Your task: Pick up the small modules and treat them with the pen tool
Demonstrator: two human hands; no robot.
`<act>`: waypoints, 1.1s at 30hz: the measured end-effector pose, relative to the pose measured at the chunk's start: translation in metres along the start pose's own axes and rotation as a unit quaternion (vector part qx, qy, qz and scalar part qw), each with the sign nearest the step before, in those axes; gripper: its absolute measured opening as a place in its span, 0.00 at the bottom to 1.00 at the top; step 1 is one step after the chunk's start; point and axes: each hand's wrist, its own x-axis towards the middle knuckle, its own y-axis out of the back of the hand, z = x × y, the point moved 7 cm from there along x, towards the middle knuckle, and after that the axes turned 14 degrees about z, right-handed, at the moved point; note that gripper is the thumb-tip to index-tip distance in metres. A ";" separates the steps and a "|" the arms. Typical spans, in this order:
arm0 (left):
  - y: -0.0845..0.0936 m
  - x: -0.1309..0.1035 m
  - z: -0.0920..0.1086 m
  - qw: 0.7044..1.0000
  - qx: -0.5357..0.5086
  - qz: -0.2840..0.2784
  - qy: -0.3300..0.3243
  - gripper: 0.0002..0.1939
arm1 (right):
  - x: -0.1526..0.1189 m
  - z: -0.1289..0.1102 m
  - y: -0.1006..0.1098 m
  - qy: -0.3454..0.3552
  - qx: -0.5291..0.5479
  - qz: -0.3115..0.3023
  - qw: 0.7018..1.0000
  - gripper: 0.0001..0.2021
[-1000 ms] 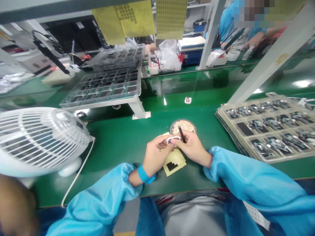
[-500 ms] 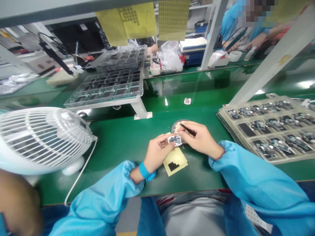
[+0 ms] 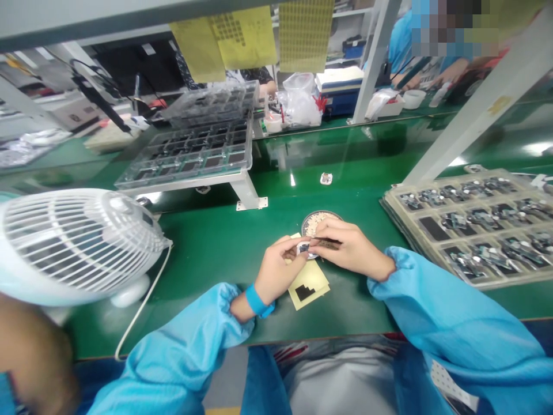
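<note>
My left hand [image 3: 283, 262] pinches a small white-rimmed electronic part [image 3: 303, 249] between thumb and fingers. Dark tweezers [image 3: 327, 242] lie in the closed fingers of my right hand [image 3: 352, 245], close against that part's right side. My right fingertips meet the part and hide much of it. Just behind both hands is a round dish [image 3: 306, 223] filled with small pale pieces [image 3: 320, 219]. Below the hands lies a yellow sheet [image 3: 318, 276] with black stickers [image 3: 305, 293] on it.
A white fan [image 3: 78, 242] stands at left, its cord [image 3: 144, 302] trailing to the front edge. Stacked trays of assemblies [image 3: 436, 248] sit at right. Clear trays [image 3: 190, 153] rest on a raised shelf. Another white part [image 3: 326, 178] lies farther back. A person's arm [image 3: 37, 357] shows at lower left.
My right hand has lowered the tweezers from over the dish to the part, and its fingers now cover more of it. My left hand has barely moved.
</note>
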 end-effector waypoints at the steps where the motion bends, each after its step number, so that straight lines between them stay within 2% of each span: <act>1: 0.000 0.000 0.000 1.000 0.003 0.001 -0.005 0.15 | -0.001 0.000 0.000 0.006 0.000 0.000 1.000 0.06; 8: 0.000 0.000 0.003 0.997 0.064 0.002 -0.038 0.15 | -0.006 0.001 -0.004 0.014 -0.047 -0.030 0.998 0.07; 11: -0.005 0.011 0.004 0.991 0.106 -0.019 -0.084 0.15 | -0.004 0.004 -0.001 0.008 -0.064 -0.031 0.997 0.06; 14: -0.011 0.050 0.001 0.979 0.157 -0.020 -0.126 0.18 | -0.001 0.015 0.007 -0.018 -0.087 -0.009 0.996 0.06; 17: -0.012 0.109 -0.006 0.949 0.290 0.028 -0.120 0.17 | 0.001 0.031 0.015 -0.052 -0.137 0.008 0.989 0.06; 19: -0.012 0.139 -0.008 0.937 0.326 0.056 -0.112 0.18 | -0.001 0.039 0.016 -0.068 -0.166 -0.001 0.984 0.08; 20: -0.010 0.146 -0.008 0.931 0.341 0.071 -0.111 0.21 | -0.002 0.041 0.017 -0.073 -0.177 -0.009 0.981 0.09; 22: -0.003 0.145 -0.004 0.919 0.360 0.090 -0.133 0.28 | -0.005 0.043 0.017 -0.081 -0.194 -0.031 0.977 0.11; 24: 0.012 0.126 -0.002 0.906 0.378 0.093 -0.167 0.29 | -0.008 0.041 0.017 -0.087 -0.211 -0.058 0.972 0.11; 25: 0.023 0.115 -0.003 0.902 0.381 0.090 -0.180 0.25 | -0.010 0.040 0.018 -0.087 -0.218 -0.068 0.970 0.11; 26: 0.038 0.105 -0.007 0.902 0.389 0.089 -0.164 0.19 | -0.010 0.039 0.019 -0.086 -0.223 -0.074 0.968 0.11; 28: 0.080 0.096 -0.017 0.895 0.410 0.126 -0.122 0.22 | -0.009 0.039 0.022 -0.084 -0.223 -0.066 0.969 0.09; 31: 0.145 0.109 -0.029 0.877 0.430 0.206 -0.062 0.23 | -0.005 0.039 0.024 -0.073 -0.198 -0.035 0.977 0.08; 33: 0.172 0.131 -0.035 0.874 0.429 0.226 -0.036 0.16 | -0.002 0.035 0.024 -0.058 -0.173 -0.016 0.983 0.07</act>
